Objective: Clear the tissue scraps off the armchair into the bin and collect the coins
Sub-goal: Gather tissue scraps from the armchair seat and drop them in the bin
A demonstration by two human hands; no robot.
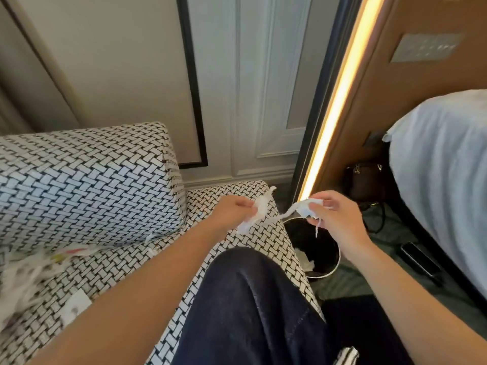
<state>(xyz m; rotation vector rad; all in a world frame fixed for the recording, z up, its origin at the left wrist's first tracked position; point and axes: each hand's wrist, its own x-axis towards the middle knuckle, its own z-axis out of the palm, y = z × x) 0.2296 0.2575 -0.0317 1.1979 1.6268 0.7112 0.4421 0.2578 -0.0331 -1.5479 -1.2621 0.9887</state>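
My left hand (233,210) grips a white tissue scrap (257,210) over the right arm of the woven black-and-white armchair (87,180). A second tissue scrap (303,208) is pinched by my right hand (334,219), held just above the round black bin (316,248) that stands on the floor beside the chair. A thin strand of tissue trails between the two scraps. White scraps lie inside the bin. More torn tissue and a blurred wrapper (34,267) lie on the seat at the left. No coins are visible.
My knee in dark trousers (250,306) rests on the seat edge. A bed with white sheets (442,164) stands at the right, a dark bag (365,181) and cables on the floor by it. A lit strip (340,101) runs up the wall.
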